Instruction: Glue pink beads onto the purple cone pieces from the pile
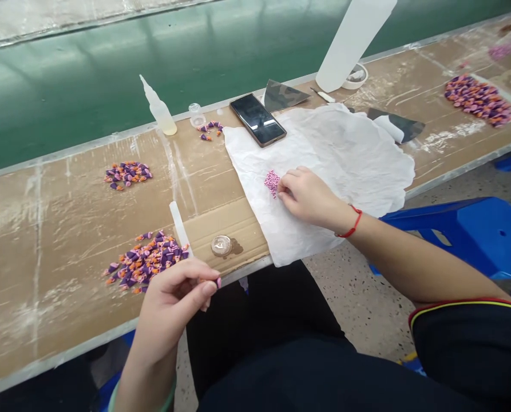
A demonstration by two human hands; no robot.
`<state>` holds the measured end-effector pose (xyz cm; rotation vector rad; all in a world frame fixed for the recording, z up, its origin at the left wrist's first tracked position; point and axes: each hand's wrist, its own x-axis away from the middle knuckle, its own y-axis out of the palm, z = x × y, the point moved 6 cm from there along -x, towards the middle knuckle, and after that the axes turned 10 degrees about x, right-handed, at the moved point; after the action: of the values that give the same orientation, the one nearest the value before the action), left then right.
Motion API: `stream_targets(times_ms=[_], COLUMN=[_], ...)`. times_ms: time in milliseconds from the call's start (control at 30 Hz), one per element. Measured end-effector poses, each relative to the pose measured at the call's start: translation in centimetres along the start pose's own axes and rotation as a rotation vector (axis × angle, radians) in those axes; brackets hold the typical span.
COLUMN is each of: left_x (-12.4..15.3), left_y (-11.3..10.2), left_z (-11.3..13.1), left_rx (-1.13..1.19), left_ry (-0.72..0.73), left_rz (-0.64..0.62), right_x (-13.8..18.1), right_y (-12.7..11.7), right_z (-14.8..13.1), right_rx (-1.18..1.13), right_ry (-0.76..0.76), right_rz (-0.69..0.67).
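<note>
Head view: the left hand [175, 300], at six o'clock, pinches a small purple piece [218, 282] between thumb and fingertips, just off the table edge [66, 349]. A pile of purple and orange pieces [146, 261] lies at ten o'clock from it. The right hand [309, 197], near centre, has its fingers curled narrow, tips touching a small heap of pink beads [272, 182] on white paper [345, 160]. A phone [257, 119] rests at the paper's eleven o'clock corner.

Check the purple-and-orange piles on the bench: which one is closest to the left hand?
The big pile at the near edge of the cardboard, just above the left hand. The pile farther back, the few pieces by the glue bottle and the far-right pile lie farther away.
</note>
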<state>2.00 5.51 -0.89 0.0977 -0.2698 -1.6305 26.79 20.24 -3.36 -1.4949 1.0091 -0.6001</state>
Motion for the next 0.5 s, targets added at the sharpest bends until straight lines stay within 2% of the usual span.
stream_targets(times_ms=[100,200,400,500], left_x=[-0.4,-1.1,-3.1,-3.5], left_y=[0.9,2.1,5.3,6.3], left_z=[0.3,0.9,1.6,1.5], left_rx=[-0.082,-0.196,-0.336,-0.337], left_ry=[0.05,0.091,0.126,0.106], left_rz=[0.0,0.021,0.003,-0.027], right_x=[0.2,1.0,3.3,4.0], right_y=[0.1,-1.2,-5.8,-7.1], right_z=[-0.2,-1.6,-8.1,-10.3], right_rx=[0.035,-0.028,-0.203,-0.232], right_ry=[-0.025,-0.079,-0.379,-0.44], right_rz=[-0.004,0.04,0.106,0.09])
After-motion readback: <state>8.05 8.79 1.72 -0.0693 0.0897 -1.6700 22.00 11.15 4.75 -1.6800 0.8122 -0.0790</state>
